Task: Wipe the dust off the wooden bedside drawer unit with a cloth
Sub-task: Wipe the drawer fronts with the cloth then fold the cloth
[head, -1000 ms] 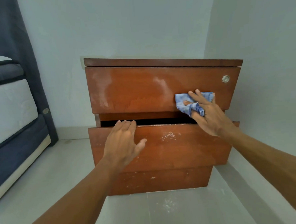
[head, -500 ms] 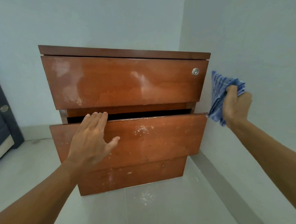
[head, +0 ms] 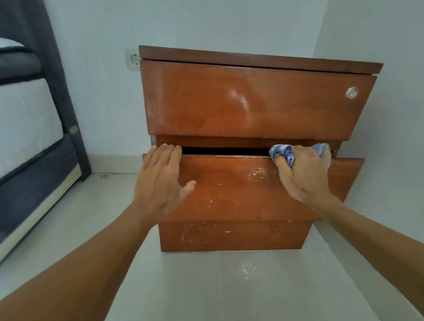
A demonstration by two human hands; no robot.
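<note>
The reddish wooden drawer unit (head: 249, 104) stands in the room's corner, its front streaked with pale dust. The middle drawer (head: 232, 191) is pulled out a little, leaving a dark gap above it. My left hand (head: 161, 181) lies flat on that drawer's front at its left end, fingers reaching the top edge. My right hand (head: 303, 172) is closed on a crumpled blue cloth (head: 283, 153) and presses it on the drawer's top edge near the right end. White specks show on the drawer front between my hands.
A bed with a white mattress (head: 17, 126) and dark frame stands at the left. A wall socket (head: 133, 59) sits behind the unit's top left corner. The side wall runs close along the unit's right. Dust specks (head: 246, 269) lie on the pale floor in front.
My right hand brought the cloth from the air beside the unit's right side down onto the middle drawer's top edge. My left hand stays on the drawer front. The view swung left.
</note>
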